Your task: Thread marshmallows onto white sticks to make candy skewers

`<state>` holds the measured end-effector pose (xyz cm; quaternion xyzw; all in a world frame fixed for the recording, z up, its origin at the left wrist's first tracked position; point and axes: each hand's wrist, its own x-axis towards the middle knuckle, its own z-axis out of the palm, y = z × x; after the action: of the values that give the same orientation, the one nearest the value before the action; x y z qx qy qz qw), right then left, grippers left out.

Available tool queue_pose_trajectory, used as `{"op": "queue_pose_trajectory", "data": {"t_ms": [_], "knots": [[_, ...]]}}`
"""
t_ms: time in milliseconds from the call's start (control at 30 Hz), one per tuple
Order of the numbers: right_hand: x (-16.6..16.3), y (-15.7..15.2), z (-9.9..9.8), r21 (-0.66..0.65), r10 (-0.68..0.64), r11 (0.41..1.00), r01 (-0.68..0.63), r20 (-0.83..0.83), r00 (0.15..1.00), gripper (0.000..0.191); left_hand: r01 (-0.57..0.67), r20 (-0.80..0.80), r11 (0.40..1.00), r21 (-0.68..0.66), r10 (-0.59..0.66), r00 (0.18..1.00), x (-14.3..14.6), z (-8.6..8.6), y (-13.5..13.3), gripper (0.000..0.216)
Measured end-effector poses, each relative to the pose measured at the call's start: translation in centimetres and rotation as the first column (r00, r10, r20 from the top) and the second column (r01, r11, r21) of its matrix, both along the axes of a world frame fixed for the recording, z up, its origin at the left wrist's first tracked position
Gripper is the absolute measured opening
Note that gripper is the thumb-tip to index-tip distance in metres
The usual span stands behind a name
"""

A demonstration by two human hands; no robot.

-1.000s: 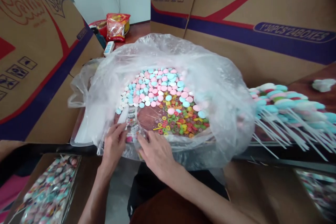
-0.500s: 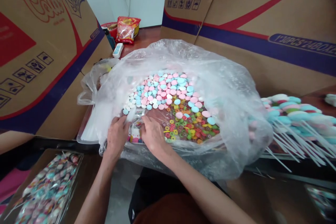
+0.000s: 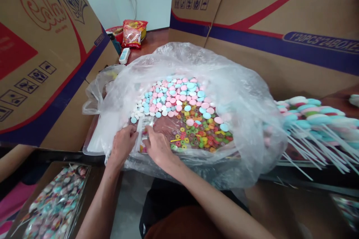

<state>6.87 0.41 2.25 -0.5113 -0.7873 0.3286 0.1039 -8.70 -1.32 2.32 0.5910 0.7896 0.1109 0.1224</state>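
A large clear plastic bag point(image 3: 241, 93) lies open in front of me, holding pink, blue and white candy discs point(image 3: 179, 95) and small coloured candy rings point(image 3: 200, 136). At its near edge my left hand point(image 3: 122, 145) and my right hand point(image 3: 157, 145) both pinch a small clear printed packet point(image 3: 143, 134). My left fingers grip its left side; my right fingers close on its right side. The packet stands roughly upright between the two hands, just short of the candy.
Tall cardboard cartons point(image 3: 42, 52) wall in the left, back and right. A pile of finished candy sticks point(image 3: 316, 119) lies to the right. A tray of packed candy point(image 3: 53, 201) sits at lower left. A red snack bag point(image 3: 131, 33) and remote point(image 3: 123, 55) lie behind.
The view has shifted, first up and then slightly back. My right hand has moved from the bag's front rim up to the packet, and both hands now close on it.
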Motion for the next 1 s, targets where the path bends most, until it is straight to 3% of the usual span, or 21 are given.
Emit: {"op": "queue_pose_trajectory", "data": {"t_ms": [333,433,500,567,633,733,800,867,933,1000], "knots": [[0.6,0.0,0.7,0.026,0.005,1.000,-0.010,0.196,0.981,0.036,-0.006,0.154,1.000,0.016,0.004,0.988,-0.2,0.2,0.6,0.018],[0.1,0.0,1.1,0.025,0.035,0.999,-0.041,0.198,0.980,0.032,-0.063,0.335,0.997,0.052,0.042,0.941,-0.5,1.0,0.1,0.015],[0.3,0.1,1.1,0.026,0.023,0.999,-0.028,0.169,0.985,0.031,-0.119,0.530,0.991,0.067,0.066,0.846,-0.7,1.8,-0.5,0.018],[0.8,0.2,1.0,0.053,-0.041,0.998,0.038,0.065,0.997,0.027,-0.184,0.693,0.982,0.044,0.103,0.714,-0.4,2.5,-1.1,0.028],[1.5,0.1,0.8,0.062,-0.122,0.989,0.134,-0.162,0.979,0.021,-0.222,0.770,0.975,0.019,0.128,0.625,0.7,2.9,-1.8,0.033],[2.4,0.1,0.2,-0.081,-0.206,0.978,0.193,-0.540,0.816,0.033,-0.148,0.806,0.988,0.047,0.050,0.590,3.5,2.6,-2.4,0.029],[3.2,0.3,-0.4,-0.181,-0.281,0.959,0.216,-0.661,0.696,0.032,-0.048,0.815,0.995,0.093,-0.048,0.577,5.4,2.1,-2.3,0.023],[4.3,0.5,-1.1,-0.245,-0.377,0.925,0.291,-0.693,0.615,0.028,0.034,0.781,0.987,0.155,-0.144,0.608,6.8,1.6,-1.5,0.018],[5.6,0.7,-1.7,-0.310,-0.462,0.884,0.350,-0.692,0.555,0.029,0.075,0.640,0.965,0.250,-0.223,0.735,7.4,1.3,0.1,0.013],[6.9,0.7,-2.1,-0.397,-0.519,0.854,0.335,-0.681,0.517,0.030,0.121,0.384,0.935,0.333,-0.251,0.889,7.3,1.1,2.1,0.016]]}}
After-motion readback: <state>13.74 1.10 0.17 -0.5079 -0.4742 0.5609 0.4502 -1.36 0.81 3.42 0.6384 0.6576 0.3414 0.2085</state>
